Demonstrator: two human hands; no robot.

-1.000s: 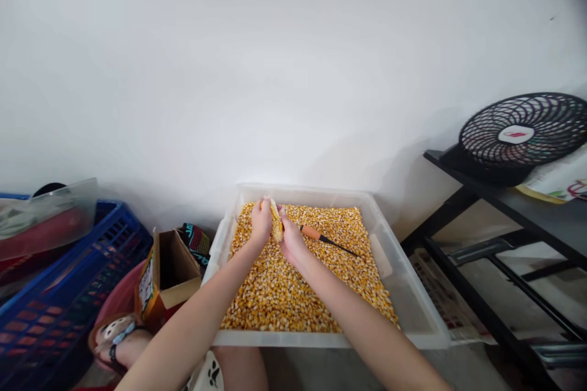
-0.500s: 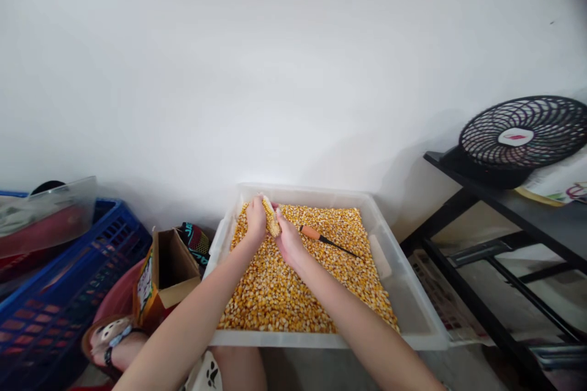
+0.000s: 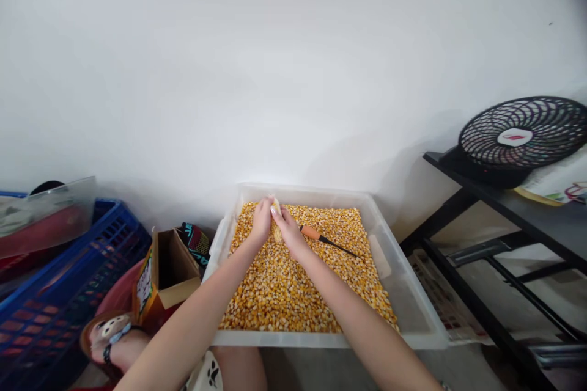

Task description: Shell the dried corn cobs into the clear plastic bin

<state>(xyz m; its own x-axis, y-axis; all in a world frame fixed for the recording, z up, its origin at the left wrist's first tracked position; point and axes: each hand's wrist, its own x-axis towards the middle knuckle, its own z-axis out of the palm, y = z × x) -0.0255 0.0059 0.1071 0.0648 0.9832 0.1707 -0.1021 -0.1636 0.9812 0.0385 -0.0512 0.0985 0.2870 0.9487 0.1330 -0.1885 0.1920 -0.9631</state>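
Nearby, an orange-handled tool (image 3: 316, 234) lies on kernels (image 3: 275, 299) beside both hands' fingers (image 3: 279, 217), wrapped around a cob (image 3: 277, 234).

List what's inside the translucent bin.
Loose corn kernels, with an orange-handled tool lying on them. The left hand and right hand hold a corn cob over the kernels. Anything beneath the kernels' top layer is covered, as is the patch behind the hands.

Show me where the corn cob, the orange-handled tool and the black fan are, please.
Corn cob (image 3: 277, 234): head view, on its exposed lower end.
Orange-handled tool (image 3: 326, 240): head view, on the dark shaft just past the handle.
Black fan (image 3: 515, 137): head view, on the pale badge at its centre.
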